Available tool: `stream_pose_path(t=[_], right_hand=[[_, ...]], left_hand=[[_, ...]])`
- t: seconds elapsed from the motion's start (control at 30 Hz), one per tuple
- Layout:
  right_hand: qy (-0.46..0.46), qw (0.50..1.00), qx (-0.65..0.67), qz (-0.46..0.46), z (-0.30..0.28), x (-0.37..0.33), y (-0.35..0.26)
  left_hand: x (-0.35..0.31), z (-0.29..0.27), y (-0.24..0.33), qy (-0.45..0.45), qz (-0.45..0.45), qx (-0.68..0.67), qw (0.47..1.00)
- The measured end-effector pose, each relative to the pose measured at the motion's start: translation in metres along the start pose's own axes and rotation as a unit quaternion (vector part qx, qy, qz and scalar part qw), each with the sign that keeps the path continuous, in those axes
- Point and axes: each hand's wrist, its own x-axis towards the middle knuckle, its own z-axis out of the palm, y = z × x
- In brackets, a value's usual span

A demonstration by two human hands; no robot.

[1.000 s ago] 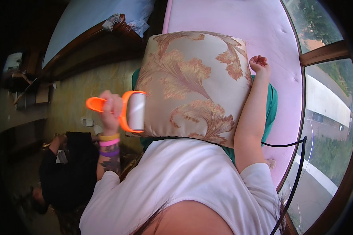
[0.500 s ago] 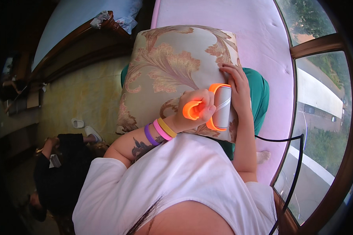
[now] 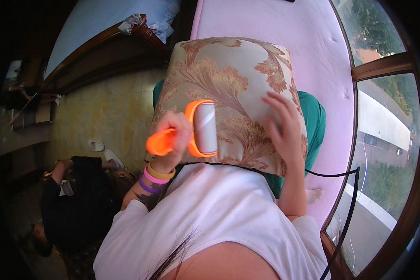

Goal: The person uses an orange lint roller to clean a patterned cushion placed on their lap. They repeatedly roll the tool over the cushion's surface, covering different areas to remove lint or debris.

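The roller [image 3: 206,128] has an orange frame and handle and a pale cylinder with a slanting seam. It is over the near left part of the cushion [image 3: 210,77], which is beige with bronze leaves and lies across the green trousers [image 3: 316,116]. The left hand [image 3: 173,135] has its fingers wrapped round the handle, which points left. The right hand [image 3: 284,128], holding nothing, is at the cushion's right side, blurred, fingers loosely spread and pointing far; whether it touches, I cannot tell.
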Motion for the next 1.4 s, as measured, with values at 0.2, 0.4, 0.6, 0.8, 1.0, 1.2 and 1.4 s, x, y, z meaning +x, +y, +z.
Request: stream_pose_path(t=[0.2, 0.4, 0.6, 0.8, 1.0, 1.2, 1.4], right_hand=[[-0.098, 0.981, 0.048, -0.158, 0.031, 0.007, -0.055], [-0.056, 0.981, -0.003, -0.188, 0.023, 0.002, -0.044], [0.098, 0.981, -0.065, -0.155, 0.027, -0.013, -0.028], [-0.047, 0.975, -0.159, -0.151, 0.038, 0.009, -0.038], [-0.079, 0.963, -0.175, -0.191, 0.069, 0.083, -0.011], [-0.014, 0.963, -0.203, -0.176, 0.114, 0.163, 0.049], [0.019, 0.942, -0.306, -0.14, 0.147, 0.21, 0.086]], left_hand=[[0.038, 0.044, 0.02, -0.185, 0.194, 0.285, 0.92], [0.044, 0.026, 0.031, -0.307, 0.119, 0.437, 0.837], [0.01, -0.043, -0.024, -0.193, 0.024, 0.631, 0.751], [-0.01, -0.087, -0.048, 0.001, -0.097, 0.461, 0.882], [-0.015, -0.093, -0.056, 0.066, -0.192, 0.333, 0.921], [-0.018, -0.097, -0.06, 0.084, -0.2, 0.329, 0.919], [-0.015, -0.096, -0.063, 0.083, -0.201, 0.316, 0.924]])
